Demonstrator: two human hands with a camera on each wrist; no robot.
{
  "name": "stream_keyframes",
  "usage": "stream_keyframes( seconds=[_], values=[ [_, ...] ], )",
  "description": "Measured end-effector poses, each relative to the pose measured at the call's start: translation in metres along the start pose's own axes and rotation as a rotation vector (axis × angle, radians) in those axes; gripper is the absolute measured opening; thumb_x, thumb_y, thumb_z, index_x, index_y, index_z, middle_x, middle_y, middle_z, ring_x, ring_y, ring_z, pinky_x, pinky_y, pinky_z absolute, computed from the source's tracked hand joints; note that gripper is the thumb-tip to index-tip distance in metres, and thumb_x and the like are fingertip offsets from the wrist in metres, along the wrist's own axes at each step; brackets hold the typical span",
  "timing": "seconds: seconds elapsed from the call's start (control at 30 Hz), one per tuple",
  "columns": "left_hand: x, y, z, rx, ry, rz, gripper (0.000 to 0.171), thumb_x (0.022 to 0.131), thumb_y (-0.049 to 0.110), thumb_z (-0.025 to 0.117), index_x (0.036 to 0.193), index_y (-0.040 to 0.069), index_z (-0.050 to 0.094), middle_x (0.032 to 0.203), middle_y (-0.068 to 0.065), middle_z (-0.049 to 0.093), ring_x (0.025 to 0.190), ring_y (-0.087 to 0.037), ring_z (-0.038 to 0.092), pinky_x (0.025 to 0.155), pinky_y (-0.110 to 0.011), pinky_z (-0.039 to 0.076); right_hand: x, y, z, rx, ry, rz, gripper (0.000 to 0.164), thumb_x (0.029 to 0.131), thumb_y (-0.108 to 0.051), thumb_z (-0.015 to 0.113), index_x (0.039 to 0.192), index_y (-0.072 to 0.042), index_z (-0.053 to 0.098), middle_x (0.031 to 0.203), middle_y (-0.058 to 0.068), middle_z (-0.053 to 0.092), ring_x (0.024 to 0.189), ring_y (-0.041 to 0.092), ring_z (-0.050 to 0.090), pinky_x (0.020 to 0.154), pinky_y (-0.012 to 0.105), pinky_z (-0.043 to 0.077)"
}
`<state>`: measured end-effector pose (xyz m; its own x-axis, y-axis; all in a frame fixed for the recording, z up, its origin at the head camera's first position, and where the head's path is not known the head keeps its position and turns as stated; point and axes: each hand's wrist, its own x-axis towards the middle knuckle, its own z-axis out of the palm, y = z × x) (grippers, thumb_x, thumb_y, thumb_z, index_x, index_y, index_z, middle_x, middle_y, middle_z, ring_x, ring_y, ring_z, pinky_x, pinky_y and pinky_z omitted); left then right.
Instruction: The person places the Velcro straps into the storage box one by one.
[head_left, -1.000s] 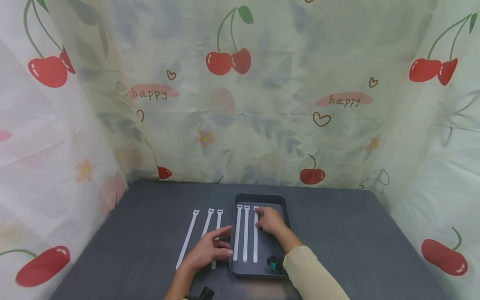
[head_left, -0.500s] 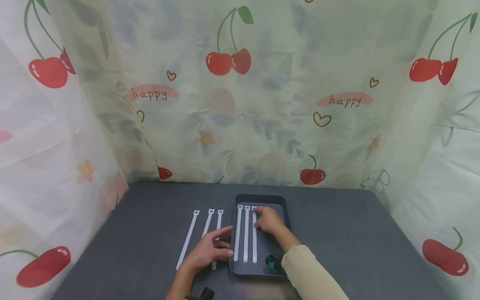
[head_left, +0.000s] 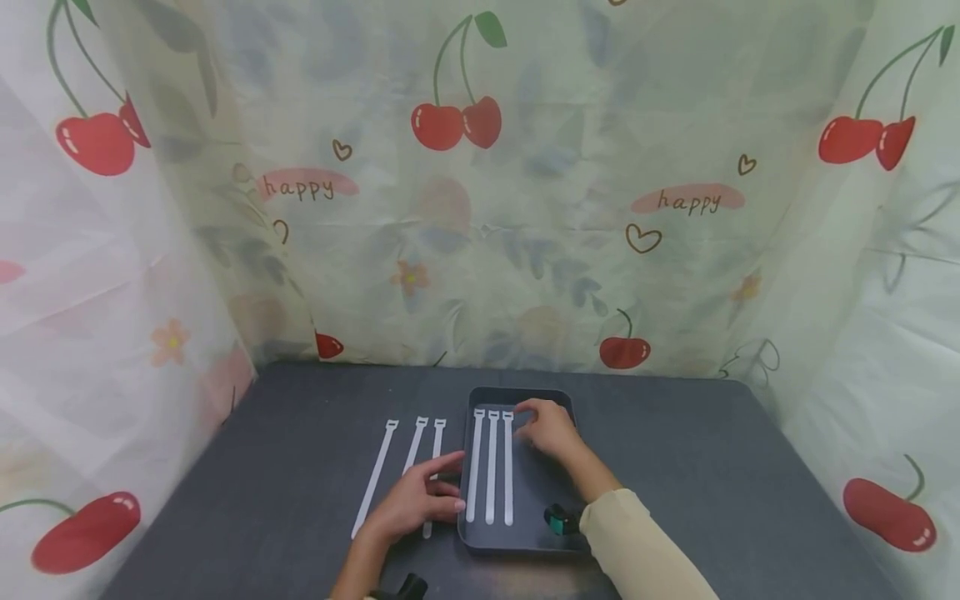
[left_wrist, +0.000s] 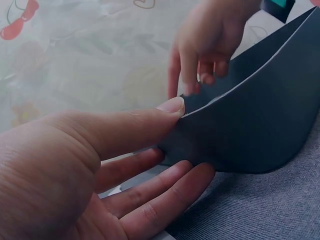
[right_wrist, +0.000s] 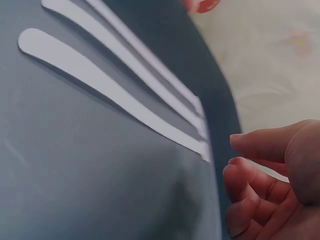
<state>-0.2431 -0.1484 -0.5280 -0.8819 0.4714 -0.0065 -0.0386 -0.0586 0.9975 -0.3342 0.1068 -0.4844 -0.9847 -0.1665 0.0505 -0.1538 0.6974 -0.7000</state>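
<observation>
Three white strap-type cable ties (head_left: 491, 467) with slotted heads lie side by side in a dark rectangular tray (head_left: 525, 543), heads at the far end. My right hand (head_left: 553, 429) hovers over the tray's far right part, just right of the nearest tie's head, with bent, parted fingers and nothing between them. In the right wrist view, its fingertips stand apart from the cable ties (right_wrist: 115, 95). My left hand (head_left: 412, 500) touches the tray's left wall. The left wrist view shows its thumb (left_wrist: 140, 127) at the rim and other fingers against the outer wall.
Three more white cable ties (head_left: 372, 479) lie on the dark tabletop (head_left: 675, 467) left of the tray, partly hidden by my left hand. A cherry-printed curtain (head_left: 555, 250) encloses the table at the back and both sides.
My right hand has shifted the rightmost tie in the tray slightly left, then let go and moved up and right. My left hand has stayed at the tray's wall.
</observation>
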Motion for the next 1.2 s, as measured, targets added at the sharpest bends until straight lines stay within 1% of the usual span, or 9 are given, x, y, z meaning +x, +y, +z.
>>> stream_keyframes(
  seconds=[0.13, 0.3, 0.4, 0.53, 0.67, 0.83, 0.97, 1.1, 1.2],
  values=[
    [0.001, 0.002, -0.002, 0.0, -0.007, -0.005, 0.075, 0.083, -0.002, 0.074, 0.148, -0.003, 0.035, 0.138, -0.029, 0.041, 0.1, -0.029, 0.06, 0.079, -0.043, 0.056, -0.003, -0.002, -0.017, -0.025, 0.023, -0.005, 0.035, 0.081, -0.006, 0.075, 0.115, -0.004, 0.069, 0.069, 0.0, 0.059, 0.06, 0.016, 0.054, 0.056, 0.032, 0.045],
    [0.0, 0.002, -0.004, -0.002, -0.012, 0.0, 0.076, 0.083, -0.002, 0.073, 0.148, -0.004, 0.034, 0.138, -0.029, 0.041, 0.097, -0.025, 0.061, 0.079, -0.042, 0.056, -0.006, 0.004, -0.034, -0.046, 0.052, -0.01, 0.032, 0.081, -0.008, 0.075, 0.113, -0.006, 0.07, 0.072, 0.0, 0.059, 0.062, 0.017, 0.054, 0.058, 0.033, 0.045],
    [-0.001, 0.001, -0.004, 0.009, -0.008, 0.003, 0.075, 0.084, -0.002, 0.073, 0.148, -0.004, 0.034, 0.137, -0.03, 0.042, 0.096, -0.025, 0.062, 0.079, -0.043, 0.056, -0.009, 0.011, -0.042, -0.054, 0.062, -0.009, 0.031, 0.083, -0.01, 0.075, 0.112, -0.006, 0.07, 0.073, 0.0, 0.06, 0.063, 0.017, 0.053, 0.058, 0.033, 0.045],
    [-0.002, 0.001, -0.005, 0.021, -0.006, 0.005, 0.073, 0.085, -0.001, 0.072, 0.147, -0.004, 0.034, 0.136, -0.031, 0.043, 0.098, -0.029, 0.063, 0.078, -0.044, 0.056, -0.014, 0.024, -0.05, -0.045, 0.076, -0.009, 0.027, 0.085, -0.01, 0.074, 0.111, -0.005, 0.07, 0.074, 0.0, 0.06, 0.063, 0.018, 0.053, 0.058, 0.034, 0.044],
    [-0.002, 0.003, -0.004, 0.023, -0.007, -0.003, 0.072, 0.086, 0.002, 0.072, 0.147, -0.003, 0.035, 0.136, -0.031, 0.043, 0.1, -0.033, 0.063, 0.076, -0.046, 0.056, -0.022, 0.039, -0.053, -0.03, 0.097, -0.021, 0.024, 0.086, -0.009, 0.073, 0.11, -0.005, 0.07, 0.078, 0.0, 0.061, 0.07, 0.017, 0.055, 0.063, 0.035, 0.046],
    [-0.001, 0.004, -0.003, 0.055, -0.012, -0.025, 0.071, 0.088, 0.005, 0.071, 0.148, -0.003, 0.035, 0.132, -0.028, 0.046, 0.097, -0.03, 0.064, 0.075, -0.046, 0.057, -0.037, 0.054, -0.054, -0.016, 0.106, -0.031, 0.021, 0.086, -0.008, 0.073, 0.107, -0.005, 0.071, 0.087, 0.001, 0.065, 0.081, 0.02, 0.06, 0.072, 0.04, 0.051],
    [0.0, 0.006, -0.002, 0.086, -0.023, -0.012, 0.068, 0.089, 0.006, 0.07, 0.147, -0.004, 0.035, 0.13, -0.029, 0.048, 0.096, -0.03, 0.065, 0.074, -0.046, 0.057, -0.048, 0.061, -0.052, 0.015, 0.126, -0.031, 0.022, 0.086, -0.007, 0.073, 0.108, -0.005, 0.071, 0.097, 0.005, 0.068, 0.089, 0.023, 0.063, 0.077, 0.042, 0.053],
    [0.0, 0.011, -0.001, 0.129, -0.032, 0.007, 0.065, 0.089, 0.005, 0.069, 0.145, -0.006, 0.037, 0.127, -0.03, 0.049, 0.095, -0.029, 0.065, 0.076, -0.045, 0.056, -0.059, 0.068, -0.051, 0.041, 0.128, -0.043, 0.025, 0.087, -0.005, 0.072, 0.111, -0.003, 0.07, 0.103, 0.008, 0.07, 0.093, 0.026, 0.065, 0.079, 0.044, 0.053],
    [-0.002, 0.016, -0.002, 0.195, -0.034, 0.009, 0.063, 0.089, 0.005, 0.069, 0.144, -0.006, 0.04, 0.125, -0.029, 0.052, 0.097, -0.027, 0.065, 0.077, -0.041, 0.056, -0.067, 0.073, -0.05, 0.051, 0.111, -0.04, 0.026, 0.087, -0.005, 0.071, 0.113, -0.004, 0.07, 0.106, 0.008, 0.07, 0.096, 0.026, 0.065, 0.081, 0.043, 0.053]
  ],
)
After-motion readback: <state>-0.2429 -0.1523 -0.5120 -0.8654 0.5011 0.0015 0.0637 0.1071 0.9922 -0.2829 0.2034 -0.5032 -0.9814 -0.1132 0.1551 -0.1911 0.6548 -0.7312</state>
